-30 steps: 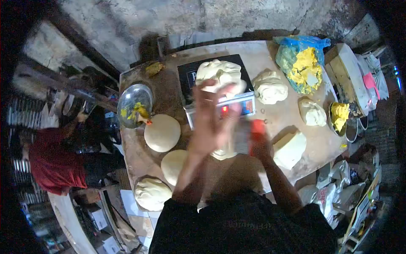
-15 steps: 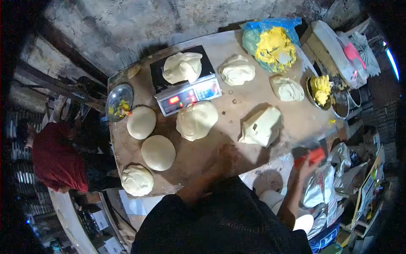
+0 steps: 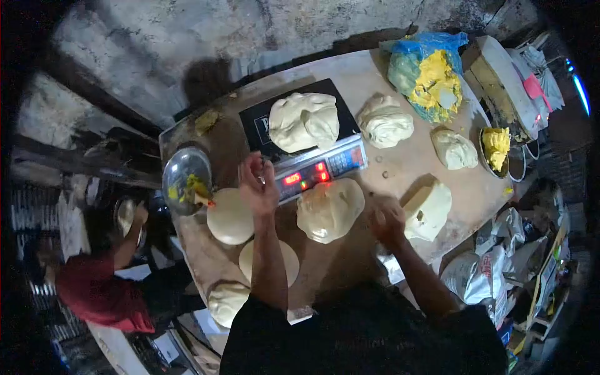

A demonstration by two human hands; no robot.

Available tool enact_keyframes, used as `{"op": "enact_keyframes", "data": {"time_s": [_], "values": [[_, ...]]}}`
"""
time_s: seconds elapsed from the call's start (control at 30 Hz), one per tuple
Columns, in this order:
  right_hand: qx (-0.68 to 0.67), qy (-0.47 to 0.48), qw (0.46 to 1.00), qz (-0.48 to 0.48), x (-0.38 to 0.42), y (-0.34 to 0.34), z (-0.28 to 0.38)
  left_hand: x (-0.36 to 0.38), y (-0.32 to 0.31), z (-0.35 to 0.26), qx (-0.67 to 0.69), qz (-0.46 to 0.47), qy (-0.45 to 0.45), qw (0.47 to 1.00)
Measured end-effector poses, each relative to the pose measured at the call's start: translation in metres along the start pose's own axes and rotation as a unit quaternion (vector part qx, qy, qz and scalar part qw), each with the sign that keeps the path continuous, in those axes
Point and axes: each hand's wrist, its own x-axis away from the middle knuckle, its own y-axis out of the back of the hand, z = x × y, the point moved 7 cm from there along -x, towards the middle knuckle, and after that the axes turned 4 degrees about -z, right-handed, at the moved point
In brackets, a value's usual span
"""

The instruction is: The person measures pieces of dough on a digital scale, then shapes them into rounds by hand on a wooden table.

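Observation:
A digital scale (image 3: 351,156) with lit red digits carries a lump of dough (image 3: 303,122) on its black platform. My left hand (image 3: 257,184) is raised at the scale's front left corner, its fingers loosely bent and apart, holding nothing. Over the table, between a round dough piece (image 3: 330,211) and a cut dough piece (image 3: 430,212), is my right hand (image 3: 386,219). It is a little blurred, fingers loosely bent, with nothing visible in it. Below my left forearm lie a smooth dough ball (image 3: 230,215), a second dough ball (image 3: 275,257), partly covered by the forearm, and a rougher dough lump (image 3: 229,303).
Two more dough lumps (image 3: 386,122) (image 3: 455,150) lie right of the scale. Yellow fat (image 3: 437,78) sits in a blue bag, and more fills a bowl (image 3: 495,150). A metal bowl (image 3: 187,181) stands at left. A co-worker in a red shirt (image 3: 103,290) is beyond the table.
My right hand has come in from the right edge over the table; the red object it held no longer shows. My left hand has risen to the scale. The view has shifted.

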Motion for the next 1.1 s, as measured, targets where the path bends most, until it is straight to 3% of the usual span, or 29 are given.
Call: {"op": "enact_keyframes", "data": {"time_s": [0.03, 0.07, 0.13, 0.17, 0.2, 0.23, 0.33, 0.37, 0.4, 0.43, 0.47, 0.5, 0.53, 0.57, 0.6, 0.63, 0.7, 0.73, 0.8, 0.87, 0.93, 1.0, 1.03, 1.1], "values": [[0.043, 0.134, 0.99, -0.001, -0.061, -0.018, 0.038, -0.009, -0.006, 0.018, 0.017, -0.011, 0.023, 1.0], [-0.04, 0.043, 0.997, 0.046, -0.109, -0.044, 0.049, -0.012, -0.019, 0.034, 0.023, 0.032, 0.099, 0.994], [-0.037, 0.048, 0.991, 0.123, -0.185, -0.098, 0.084, -0.012, -0.039, 0.068, 0.005, 0.028, 0.107, 0.994], [0.032, 0.07, 0.977, 0.2, -0.21, -0.137, 0.087, -0.012, -0.046, 0.081, -0.02, 0.026, 0.111, 0.993], [0.158, -0.03, 0.945, 0.286, -0.226, -0.174, 0.079, -0.014, -0.049, 0.077, -0.017, 0.07, 0.102, 0.992], [0.267, -0.014, 0.931, 0.249, -0.231, -0.213, 0.062, -0.016, -0.049, 0.069, -0.013, 0.069, 0.099, 0.993], [0.356, -0.019, 0.873, 0.334, -0.257, -0.233, 0.06, -0.016, -0.054, 0.059, -0.055, 0.083, -0.046, 0.994], [0.269, 0.004, 0.905, 0.329, -0.266, -0.229, 0.057, -0.016, -0.055, 0.066, -0.054, 0.083, -0.048, 0.994], [0.181, 0.028, 0.93, 0.32, -0.275, -0.222, 0.049, -0.012, -0.074, 0.065, -0.213, 0.198, -0.113, 0.95], [-0.022, 0.14, 0.981, 0.136, -0.28, -0.204, 0.031, -0.012, -0.087, 0.055, -0.309, 0.279, -0.111, 0.902], [-0.17, -0.094, 0.974, 0.116, -0.277, -0.189, -0.011, -0.009, -0.099, 0.046, -0.398, 0.364, -0.124, 0.833], [-0.343, -0.228, 0.909, 0.069, -0.264, -0.175, -0.039, -0.005, -0.108, 0.036, -0.462, 0.442, -0.147, 0.755], [-0.427, -0.33, 0.841, -0.023, -0.248, -0.15, -0.066, -0.005, -0.11, 0.04, -0.468, 0.415, -0.061, 0.778], [-0.536, -0.4, 0.736, -0.104, -0.224, -0.134, -0.099, -0.003, -0.111, 0.047, -0.47, 0.384, 0.027, 0.794], [-0.627, -0.456, 0.604, -0.185, -0.198, -0.126, -0.124, 0.001, -0.121, 0.069, -0.485, 0.327, -0.025, 0.81], [-0.737, -0.331, 0.574, -0.134, -0.198, -0.086, -0.083, -0.001, -0.122, 0.063, -0.482, 0.333, -0.037, 0.81], [-0.766, -0.226, 0.558, -0.224, -0.17, -0.016, -0.069, -0.007, -0.123, 0.064, -0.497, 0.359, 0.032, 0.789], [-0.754, -0.218, 0.561, -0.263, -0.151, 0.016, -0.081, -0.008, -0.124, 0.082, -0.514, 0.364, -0.021, 0.776], [-0.684, -0.256, 0.532, -0.429, -0.092, 0.086, -0.122, -0.001, -0.137, 0.061, -0.552, 0.473, -0.09, 0.681], [-0.609, -0.245, 0.55, -0.515, -0.044, 0.169, -0.161, -0.001, -0.135, 0.054, -0.553, 0.48, -0.095, 0.674], [-0.553, -0.222, 0.583, -0.553, -0.006, 0.244, -0.173, -0.011, -0.127, 0.081, -0.519, 0.394, -0.089, 0.753], [-0.555, -0.166, 0.617, -0.533, 0.028, 0.296, -0.204, -0.016, -0.129, 0.071, -0.529, 0.42, -0.019, 0.737], [-0.554, -0.164, 0.605, -0.548, 0.044, 0.313, -0.226, -0.007, -0.146, 0.053, -0.533, 0.421, -0.023, 0.734], [-0.487, -0.232, 0.637, -0.551, 0.102, 0.316, -0.305, 0.018, -0.195, -0.026, -0.392, 0.308, -0.123, 0.858]]}}
